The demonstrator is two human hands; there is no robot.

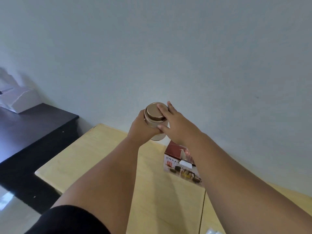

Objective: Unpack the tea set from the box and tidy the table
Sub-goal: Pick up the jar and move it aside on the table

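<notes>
I hold a round cream tea tin (157,135) with a bronze lid (154,112) up in the air, above the far end of the light wooden table (94,159). My left hand (141,129) grips the tin's body from the left. My right hand (175,124) is on the lid, fingers over its top and thumb against its side. Beneath my right forearm the red and white tea set box (177,164) lies on the table, with teaware pictured on its side. My arm hides part of the box.
A dark table (33,129) stands to the left, with white packaging (18,100) on it. A plain wall rises behind both tables. Something white (212,231) shows at the bottom edge, near a seam in the wooden table.
</notes>
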